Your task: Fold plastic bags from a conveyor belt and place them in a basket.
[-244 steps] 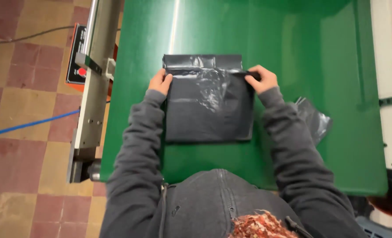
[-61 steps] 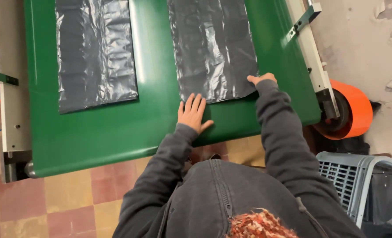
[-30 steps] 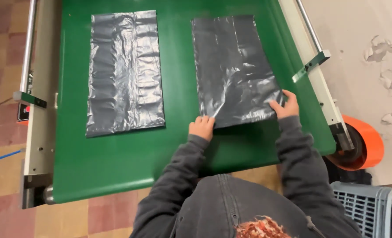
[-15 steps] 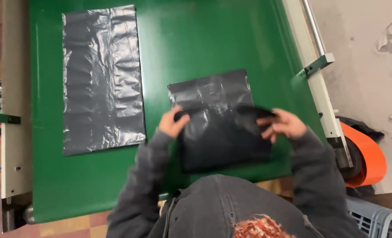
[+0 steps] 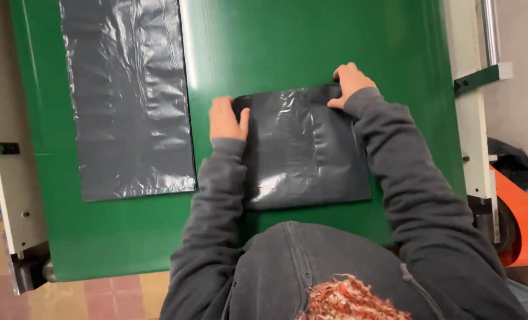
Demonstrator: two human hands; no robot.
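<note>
A dark grey plastic bag (image 5: pixel 302 151), folded in half, lies on the green table (image 5: pixel 311 41) right in front of me. My left hand (image 5: pixel 227 118) presses flat on its top left corner. My right hand (image 5: pixel 350 83) pinches the top right corner with bent fingers. A second grey bag (image 5: pixel 127 95) lies unfolded and flat on the left part of the table, apart from both hands.
White metal side rails run along the left edge (image 5: pixel 9 195) and right edge (image 5: pixel 474 136) of the table. An orange roll (image 5: pixel 522 222) sits low at the right, with a dark bag (image 5: pixel 513 163) behind it. Tiled floor (image 5: pixel 98 293) shows at the bottom left.
The right bag lay flat a second ago; both hands lifted its near edge and folded it over away from me. It now lies doubled, with the hands at its far corners.
</note>
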